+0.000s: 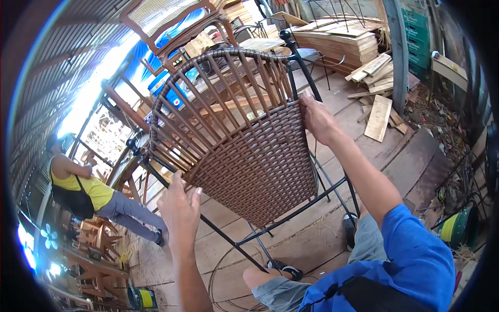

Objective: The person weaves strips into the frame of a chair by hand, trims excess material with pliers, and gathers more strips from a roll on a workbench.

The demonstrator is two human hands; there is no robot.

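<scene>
A brown wicker chair (260,156) on a black metal frame stands tilted in front of me. The lower part of its back is tightly woven, while separate brown strips fan up to the wrapped top rim. On the left side, my left hand (179,205) is closed at the edge of the weave and the black post, with its thumb showing. Across from it, my right hand (318,122) is closed on the right edge of the woven panel, just below the loose strips. Some fingers of both hands are hidden.
A person in a yellow top (86,182) stands at the left. Behind are a wooden chair frame (161,49), a blue container (169,91) and stacked boards (338,49). Wood pieces (378,117) lie on the right. A thin strand (212,281) curls on the plank floor.
</scene>
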